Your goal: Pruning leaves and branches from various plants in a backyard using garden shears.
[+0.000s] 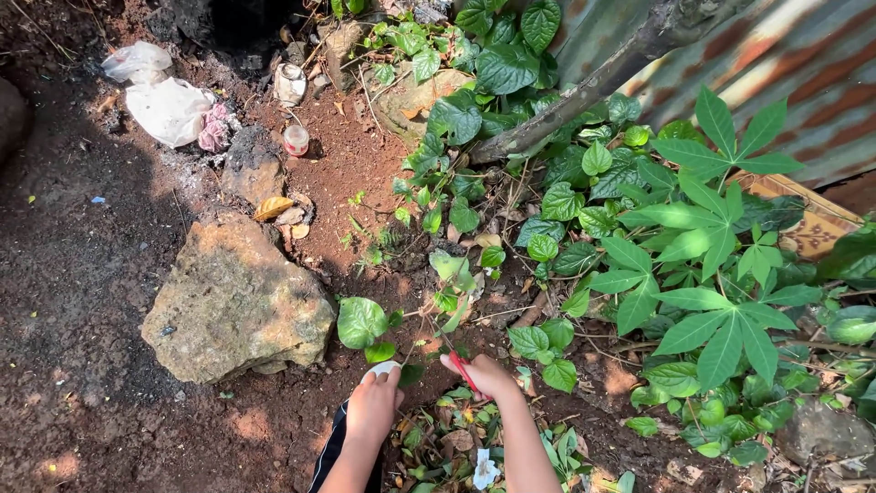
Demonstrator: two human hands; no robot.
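Left hand: my left hand [371,408] is curled shut over a small white object [380,369]; only its pale rounded top shows above the fingers, and I cannot tell what kind of thing it is.
Right hand: my right hand [488,374] is closed around a red-handled tool [464,370]; the red part runs across the fingers and a thin tip points up towards the plant stems. I cannot tell exactly what tool it is.
Position of the held things: both sit low in the middle of the view, just beside each other, at the foot of a young leafy plant [363,321].
Ground: reddish-brown soil [82,301], dark and shaded on the left, sunlit in patches.
Large stone: a pale, rough stone [235,301] lies just left of the left hand.
Foliage: a many-fingered green leaf plant [712,274] fills the right side; heart-shaped creeper leaves [497,64] climb at the top.
Branch: a grey branch [584,91] slants across the top right, in front of rusted corrugated sheet [803,73].
Litter: a white plastic bag [169,108] and a small red-and-white cup [296,140] lie at the upper left, well apart from the hands.
Leaf litter: dry leaves [456,438] lie between my forearms.
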